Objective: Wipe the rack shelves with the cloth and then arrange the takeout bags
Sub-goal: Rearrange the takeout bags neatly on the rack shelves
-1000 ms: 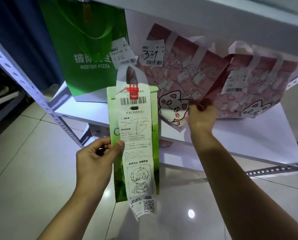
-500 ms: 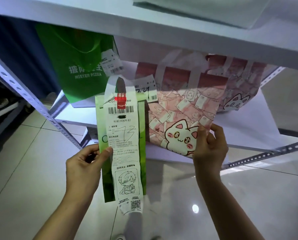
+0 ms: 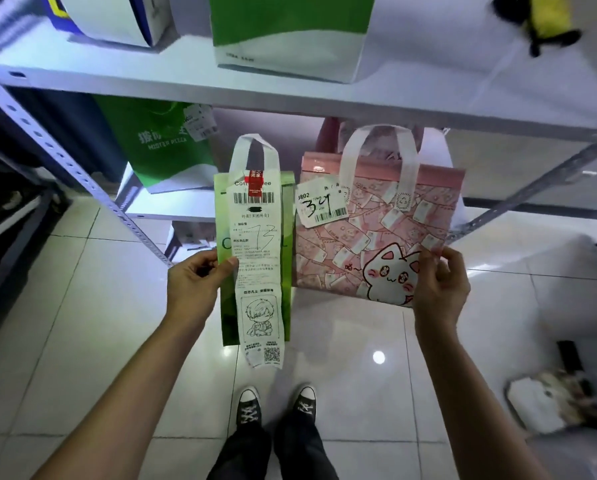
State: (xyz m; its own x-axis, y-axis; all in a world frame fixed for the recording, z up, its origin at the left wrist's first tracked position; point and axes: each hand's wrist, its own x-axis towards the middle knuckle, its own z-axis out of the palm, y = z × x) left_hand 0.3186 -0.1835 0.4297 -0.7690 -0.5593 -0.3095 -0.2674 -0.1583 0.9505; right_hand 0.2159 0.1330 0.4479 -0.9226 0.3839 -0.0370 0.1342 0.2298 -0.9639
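Note:
My left hand (image 3: 196, 282) grips the left edge of a narrow green takeout bag (image 3: 286, 258) with a long white receipt marked 73 taped down its front. My right hand (image 3: 440, 282) pinches the lower right corner of a pink takeout bag (image 3: 376, 233) printed with a white cat and tagged 34. Both bags hang upright side by side in front of the white rack shelf (image 3: 290, 98), clear of it. A green pizza bag (image 3: 158, 143) stands on the lower shelf behind. No cloth is in my hands.
On the upper shelf stand a green-and-white bag (image 3: 290, 32), a white-and-blue bag (image 3: 117, 19) and a yellow-black object (image 3: 546, 19). A perforated rack post (image 3: 68, 161) slants at left. My shoes (image 3: 276, 407) stand on the tiled floor; clutter (image 3: 553, 403) lies at right.
Both bags came out from the lower shelf and rose in front of the rack. The pink bag now hangs fully free in my right hand. The view tilted up, showing the upper shelf.

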